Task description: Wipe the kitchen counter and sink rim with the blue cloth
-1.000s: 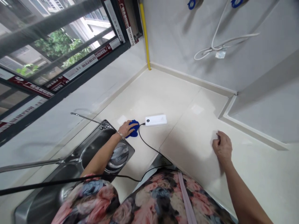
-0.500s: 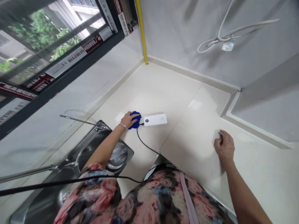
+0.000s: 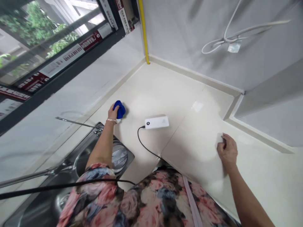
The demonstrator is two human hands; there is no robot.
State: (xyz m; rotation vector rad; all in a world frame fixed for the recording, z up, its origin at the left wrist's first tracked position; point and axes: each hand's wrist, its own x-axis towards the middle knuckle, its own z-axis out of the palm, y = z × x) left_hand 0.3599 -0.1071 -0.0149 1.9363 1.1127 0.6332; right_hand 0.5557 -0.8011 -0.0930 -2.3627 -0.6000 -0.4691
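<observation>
My left hand (image 3: 113, 113) is closed on a blue cloth (image 3: 119, 109) and presses it onto the cream countertop (image 3: 165, 91), close to the back ledge under the window. To its right lies a white power bank (image 3: 157, 122) with a black cable (image 3: 146, 147) running from its left end toward my body. My right hand (image 3: 227, 149) rests on the counter far to the right, fingers curled under, with nothing visible in them.
A steel sink (image 3: 59, 176) with a round drain strainer (image 3: 119, 157) and a thin faucet spout (image 3: 75, 122) sits at the lower left. A yellow pipe (image 3: 144, 31) runs up the corner. White cord loops (image 3: 227, 39) hang on the wall. A dark-framed window (image 3: 59, 41) is on the left.
My left hand has slid the blue cloth away from the power bank, up and to the left toward the window ledge. My right hand has stayed in place.
</observation>
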